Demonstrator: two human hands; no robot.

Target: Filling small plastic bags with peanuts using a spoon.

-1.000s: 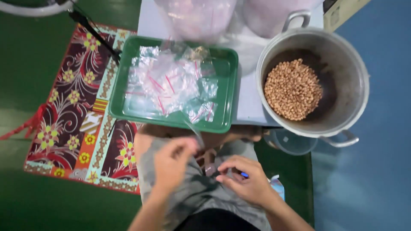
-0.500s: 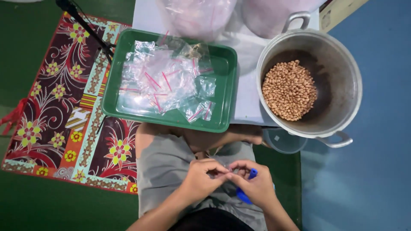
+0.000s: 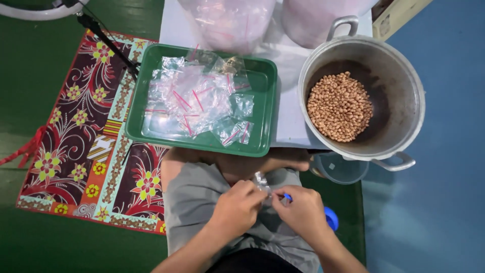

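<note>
Your two hands meet over your lap at the bottom centre of the view, and the small clear bag [image 3: 261, 182] sits pinched between them. Your left hand [image 3: 235, 208] has its fingertips closed on the bag's left edge; your right hand [image 3: 303, 212] closes on its right edge, with a blue object [image 3: 331, 218] partly hidden under that hand, so you cannot tell whether it is also held. From either grip the bag rises toward 12 o'clock, its crumpled top pointing at the green tray [image 3: 265, 126]. Its long axis runs roughly 6 to 12; both hands are equally near it, touching.

The tray with its heap of empty clear bags [image 3: 194, 101] lies at 11 o'clock from your hands, on the worktop [image 3: 288, 116]. The metal pot [image 3: 411, 91] of peanuts [image 3: 339, 106] lies at 1 o'clock, nearer your right hand. A clear plastic cup [image 3: 341, 169] sits just below the pot's rim.
</note>
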